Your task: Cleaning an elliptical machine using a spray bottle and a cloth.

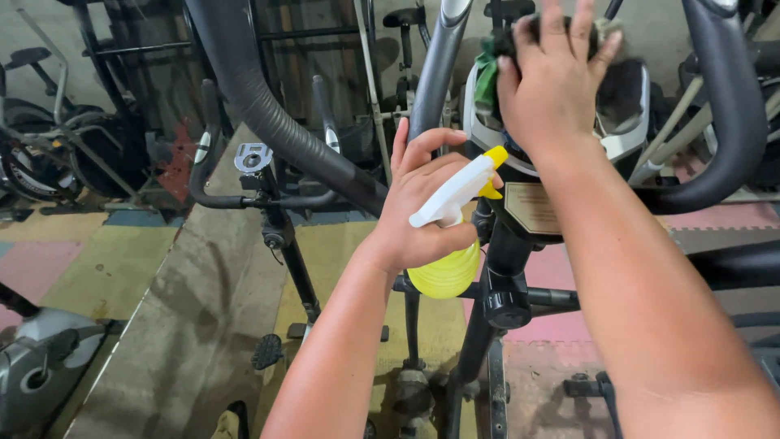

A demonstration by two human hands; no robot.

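Two hands busy: my left hand (422, 203) grips the light, slick yellow plastic spray bottle (451, 244) mid-frame by its neck; my right hand (552, 81), fingers spread, presses a soft green cloth (486, 77) against the exercise machine's console (621, 114), upper right.

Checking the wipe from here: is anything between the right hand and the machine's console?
Only the cloth: the right hand presses it onto the console. The left hand holds the spray bottle lower down, clear of it.

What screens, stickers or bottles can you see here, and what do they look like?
Console screen: top of the exercise machine, dark panel in a white-grey frame, partly covered by the right hand.
Label plate: on the post below the console, brownish rectangle.
Spray bottle: in the left hand, yellow with white trigger.
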